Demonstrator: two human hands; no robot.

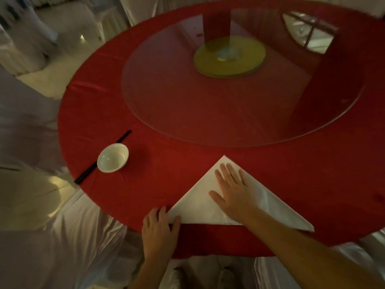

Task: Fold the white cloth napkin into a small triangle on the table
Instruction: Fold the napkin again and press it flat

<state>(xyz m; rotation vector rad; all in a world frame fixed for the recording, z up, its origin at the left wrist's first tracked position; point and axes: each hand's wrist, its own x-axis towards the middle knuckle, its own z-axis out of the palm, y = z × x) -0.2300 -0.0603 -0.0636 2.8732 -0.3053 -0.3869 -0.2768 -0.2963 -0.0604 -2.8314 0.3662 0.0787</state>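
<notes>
The white cloth napkin point(195, 207) lies as a large flat triangle on the red table point(158, 184), its apex pointing away from me and its long edge along the near rim. My right hand point(233, 192) rests flat on the napkin's middle, fingers spread. My left hand point(159, 228) sits at the napkin's left corner, fingertips pressing on the corner tip. The napkin's right corner point(308, 227) reaches the table's near right edge.
A small white bowl point(112, 157) stands to the left beside a pair of black chopsticks point(100, 159). A glass turntable point(239, 84) with a yellow hub point(229, 56) fills the table's middle. White-covered chairs surround the table.
</notes>
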